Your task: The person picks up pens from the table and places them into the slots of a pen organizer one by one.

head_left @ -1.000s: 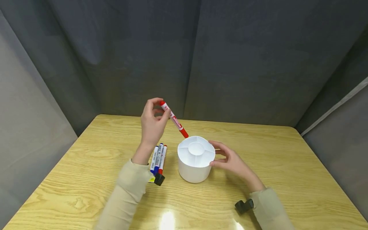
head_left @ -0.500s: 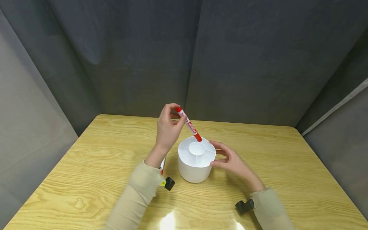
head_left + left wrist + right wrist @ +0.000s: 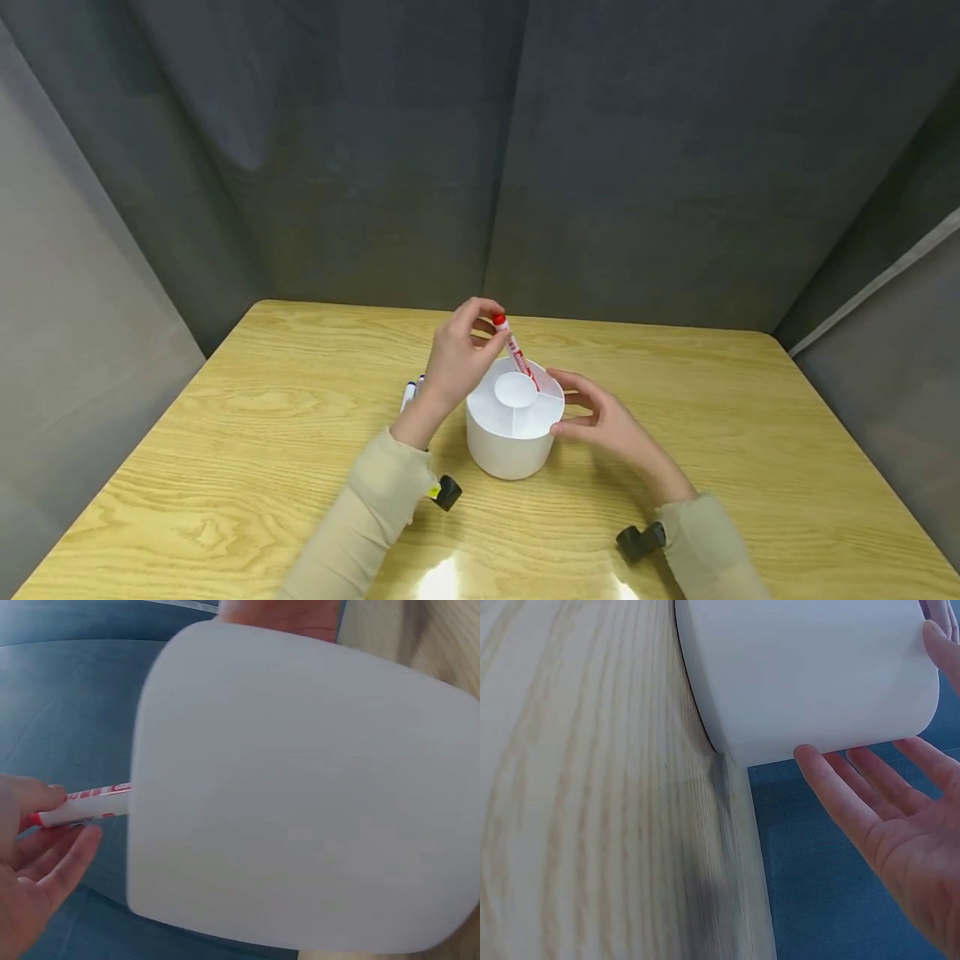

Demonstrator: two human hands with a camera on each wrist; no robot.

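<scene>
Red marker (image 3: pixel 514 353) pinched between left fingers (image 3: pixel 480 312) (tip inside holder (image 3: pixel 513 437))

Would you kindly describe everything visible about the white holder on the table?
The holder is a round, white, plastic-looking tub standing upright on the wooden table. Its open top has a round middle well ringed by walled sections. The red marker, pinched by the left hand, slants into a far section. The right hand touches its right side.

Even overhead light, glare on table (image 3: pixel 442 575) (wrist views blurred).
</scene>
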